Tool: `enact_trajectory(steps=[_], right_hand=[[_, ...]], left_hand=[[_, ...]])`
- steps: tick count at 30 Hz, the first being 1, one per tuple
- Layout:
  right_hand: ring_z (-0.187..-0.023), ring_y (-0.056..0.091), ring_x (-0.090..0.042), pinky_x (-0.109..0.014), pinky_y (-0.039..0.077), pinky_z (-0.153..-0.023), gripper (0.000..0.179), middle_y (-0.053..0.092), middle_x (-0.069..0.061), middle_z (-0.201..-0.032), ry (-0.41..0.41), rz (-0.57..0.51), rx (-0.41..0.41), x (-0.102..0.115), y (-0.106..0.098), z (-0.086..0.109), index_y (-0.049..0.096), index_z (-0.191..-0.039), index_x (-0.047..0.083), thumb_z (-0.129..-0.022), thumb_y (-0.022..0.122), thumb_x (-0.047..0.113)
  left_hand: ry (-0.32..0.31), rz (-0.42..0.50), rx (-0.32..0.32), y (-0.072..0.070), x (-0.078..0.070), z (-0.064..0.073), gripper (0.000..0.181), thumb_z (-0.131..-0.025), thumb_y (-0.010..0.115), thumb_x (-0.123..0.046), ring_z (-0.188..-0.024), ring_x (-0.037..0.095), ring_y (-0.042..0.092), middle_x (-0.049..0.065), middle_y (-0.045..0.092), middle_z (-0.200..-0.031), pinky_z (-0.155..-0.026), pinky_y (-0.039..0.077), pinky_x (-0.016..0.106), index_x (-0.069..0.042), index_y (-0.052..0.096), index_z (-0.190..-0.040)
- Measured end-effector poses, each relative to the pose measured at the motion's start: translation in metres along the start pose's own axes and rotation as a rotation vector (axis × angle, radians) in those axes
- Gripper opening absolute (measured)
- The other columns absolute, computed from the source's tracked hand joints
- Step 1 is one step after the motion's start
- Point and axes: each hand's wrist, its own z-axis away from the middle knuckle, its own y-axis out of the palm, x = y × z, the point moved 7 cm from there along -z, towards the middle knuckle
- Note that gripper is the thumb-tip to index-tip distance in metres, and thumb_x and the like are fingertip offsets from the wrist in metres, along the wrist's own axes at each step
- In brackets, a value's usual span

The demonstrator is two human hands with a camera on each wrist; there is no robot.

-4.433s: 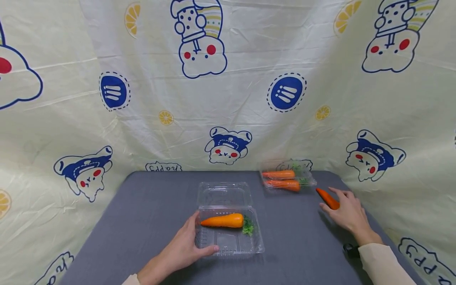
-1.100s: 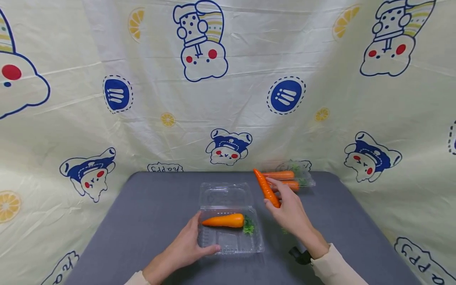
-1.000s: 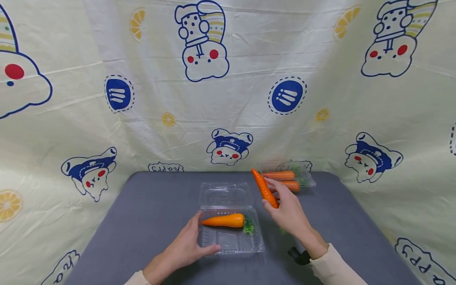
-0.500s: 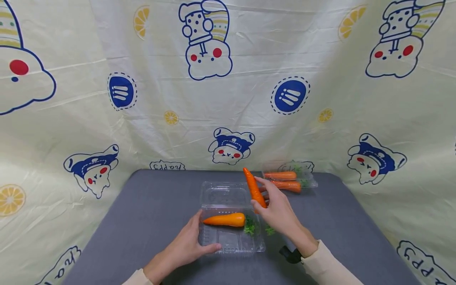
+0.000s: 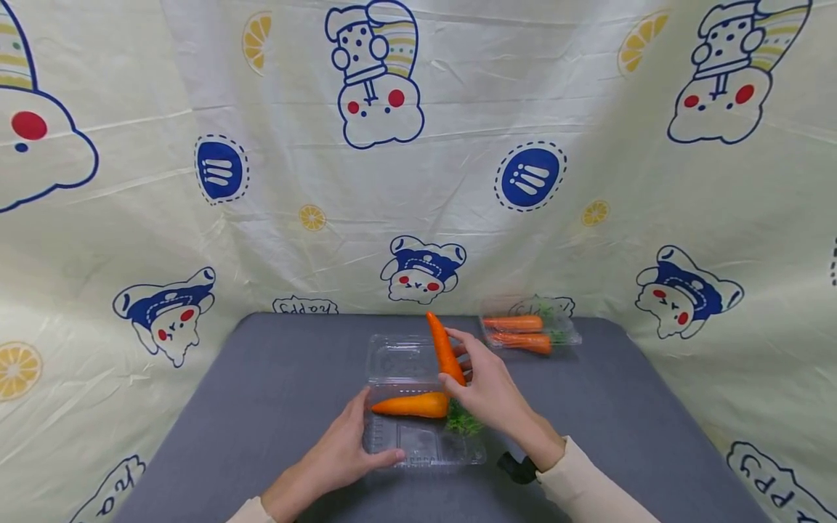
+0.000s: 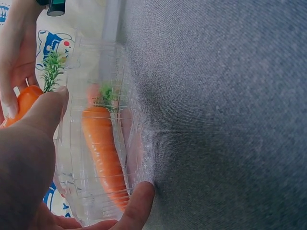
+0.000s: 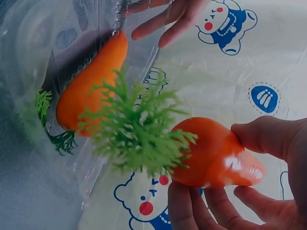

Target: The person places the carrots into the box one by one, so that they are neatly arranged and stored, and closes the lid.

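My right hand [image 5: 492, 385] pinches an orange carrot [image 5: 442, 347] between thumb and fingers, above the right back of a clear plastic clamshell container [image 5: 425, 457]. The carrot's tip points up and away; its frilly green top [image 7: 136, 124] hangs at the near end. Inside the container lies a lighter orange carrot [image 5: 410, 404], tip to the left, its greens partly covered in the head view. My left hand [image 5: 336, 449] holds the container's left side, thumb along the front and fingers toward the back. The container's lid [image 5: 399, 356] stands open at the rear.
At the back right of the grey table [image 5: 288, 378] sits another clear container [image 5: 565, 334] with two carrots [image 5: 523, 341] in it. A patterned cloth [image 5: 275, 254] hangs behind the table and at its sides.
My right hand has picked up the carrot at the table's right side and carried it left, over the open container. My left hand has stayed at the container.
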Motion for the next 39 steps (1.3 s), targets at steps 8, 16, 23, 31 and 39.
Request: enact_trajectory(steps=[8, 16, 23, 31, 39], right_hand=[[-0.112, 0.079, -0.028, -0.052, 0.073, -0.097, 0.084, 0.075, -0.015, -0.143, -0.055, -0.022, 0.090, 0.008, 0.015, 0.000, 0.048, -0.175, 0.014, -0.103, 0.091, 0.015], [-0.118, 0.079, -0.030, -0.054, 0.072, -0.099, 0.068, 0.076, -0.013, -0.143, -0.100, -0.051, 0.259, 0.007, 0.031, 0.002, 0.054, -0.167, 0.012, -0.107, 0.087, 0.017], [-0.117, 0.079, -0.028, -0.048, 0.073, -0.100, 0.051, 0.078, -0.012, -0.141, -0.126, -0.056, 0.397, 0.002, 0.043, 0.005, 0.060, -0.156, 0.014, -0.110, 0.083, 0.018], [-0.119, 0.078, -0.024, -0.048, 0.071, -0.105, 0.048, 0.079, -0.005, -0.140, -0.160, 0.009, 0.469, -0.005, 0.050, 0.008, 0.064, -0.150, 0.021, -0.108, 0.086, 0.015], [-0.113, 0.072, -0.009, -0.045, 0.069, -0.107, 0.045, 0.081, 0.003, -0.138, -0.177, 0.154, 0.515, -0.004, 0.057, 0.010, 0.074, -0.146, 0.022, -0.105, 0.090, 0.018]], left_hand=[[0.013, 0.008, -0.007, 0.000, -0.002, 0.001, 0.135, -0.089, 0.099, -0.064, -0.162, 0.049, 0.053, 0.032, 0.041, -0.183, -0.133, 0.045, 0.072, 0.002, 0.027, -0.182], [0.023, 0.018, -0.001, 0.002, -0.001, 0.001, 0.136, -0.088, 0.100, -0.062, -0.161, 0.049, 0.055, 0.032, 0.045, -0.181, -0.132, 0.045, 0.073, 0.003, 0.026, -0.181], [0.037, 0.030, -0.005, 0.001, -0.001, 0.003, 0.136, -0.088, 0.100, -0.062, -0.162, 0.049, 0.055, 0.031, 0.046, -0.181, -0.132, 0.046, 0.073, 0.003, 0.025, -0.182], [0.047, 0.028, -0.010, -0.002, -0.003, 0.005, 0.135, -0.087, 0.102, -0.058, -0.156, 0.047, 0.061, 0.028, 0.046, -0.181, -0.130, 0.049, 0.072, 0.002, 0.027, -0.181], [0.055, 0.045, -0.012, -0.005, -0.003, 0.005, 0.136, -0.085, 0.103, -0.055, -0.156, 0.048, 0.061, 0.029, 0.043, -0.183, -0.130, 0.049, 0.072, 0.002, 0.026, -0.182]])
